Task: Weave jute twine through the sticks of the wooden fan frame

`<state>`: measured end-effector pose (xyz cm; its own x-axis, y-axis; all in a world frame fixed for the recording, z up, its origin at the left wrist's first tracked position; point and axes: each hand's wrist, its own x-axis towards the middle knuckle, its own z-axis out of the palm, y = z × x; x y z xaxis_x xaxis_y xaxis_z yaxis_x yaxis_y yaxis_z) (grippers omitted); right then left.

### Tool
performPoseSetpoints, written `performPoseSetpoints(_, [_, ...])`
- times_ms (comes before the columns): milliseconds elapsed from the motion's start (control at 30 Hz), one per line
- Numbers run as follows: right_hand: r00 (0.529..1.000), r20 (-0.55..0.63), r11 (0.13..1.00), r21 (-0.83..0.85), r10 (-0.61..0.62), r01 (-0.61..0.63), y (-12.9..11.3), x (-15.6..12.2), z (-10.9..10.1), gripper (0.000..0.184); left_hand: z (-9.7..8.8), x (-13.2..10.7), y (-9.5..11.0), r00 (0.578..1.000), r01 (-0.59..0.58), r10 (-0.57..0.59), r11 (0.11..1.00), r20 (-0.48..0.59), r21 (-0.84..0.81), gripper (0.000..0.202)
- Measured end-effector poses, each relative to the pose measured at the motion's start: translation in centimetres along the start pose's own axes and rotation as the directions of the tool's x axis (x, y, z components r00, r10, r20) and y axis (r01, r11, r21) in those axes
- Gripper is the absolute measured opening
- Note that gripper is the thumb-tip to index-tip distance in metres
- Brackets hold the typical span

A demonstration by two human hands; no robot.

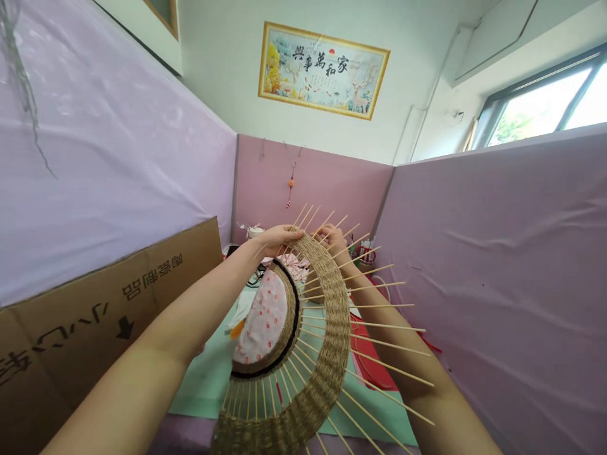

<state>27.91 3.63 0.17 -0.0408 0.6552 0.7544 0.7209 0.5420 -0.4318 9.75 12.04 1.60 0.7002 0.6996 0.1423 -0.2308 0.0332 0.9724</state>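
I hold up a half-woven round basket base (322, 328) with a pink spotted fabric centre (265, 316), a woven straw band, and several thin wooden spokes sticking out. My left hand (277, 239) grips the top of the woven band, fingers curled over its edge. My right hand (334, 239) is behind the top spokes, fingers closed among them; what exactly it pinches is hidden.
A green mat (213, 373) lies on the desk below, with red material (374, 366) at its right. A cardboard box (95, 316) leans at the left. Pink partition walls (497, 284) enclose the desk. A cup of tools (365, 256) stands at the back.
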Motion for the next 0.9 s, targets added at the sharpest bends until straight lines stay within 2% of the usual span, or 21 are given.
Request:
performPoseSetpoints(100, [0.997,-0.073,1.000,0.003,-0.004,0.004,1.3,2.4,0.6,0.018,-0.1,0.1,-0.2,0.999,0.043,-0.043,0.999,0.018,-0.032,0.019])
performPoseSetpoints(233, [0.996,0.077,0.958,0.285,-0.052,0.028,2.4,2.8,0.9,0.017,-0.3,0.1,-0.3,0.996,0.082,-0.079,0.995,0.049,-0.065,0.013])
performPoseSetpoints(333, [0.983,0.177,0.897,0.426,0.046,-0.118,2.6,2.6,1.5,0.026,-0.5,0.2,-0.3,0.992,0.110,-0.104,0.991,0.074,-0.081,0.014])
performPoseSetpoints(433, [0.962,0.220,0.810,0.526,0.164,-0.259,2.4,2.5,2.1,0.031,-0.8,0.2,-0.1,0.985,0.152,-0.143,0.984,0.095,-0.093,0.015])
performPoseSetpoints(533, [0.957,0.211,0.772,0.568,0.199,-0.286,2.5,2.9,2.3,0.034,-0.9,0.2,0.1,0.977,0.192,-0.181,0.976,0.109,-0.104,0.014])
performPoseSetpoints(667, [0.957,0.210,0.765,0.577,0.198,-0.285,2.9,4.2,2.4,0.037,-0.8,0.3,0.0,0.968,0.222,-0.198,0.962,0.152,-0.161,0.010])
performPoseSetpoints(767, [0.961,0.197,0.772,0.574,0.193,-0.273,3.1,5.1,2.6,0.039,-0.7,0.4,-0.4,0.966,0.208,-0.166,0.953,0.198,-0.219,0.014])
performPoseSetpoints(900, [0.963,0.189,0.784,0.562,0.190,-0.265,2.8,5.7,2.8,0.040,-0.6,0.6,-0.8,0.976,0.176,-0.134,0.949,0.172,-0.261,0.022])
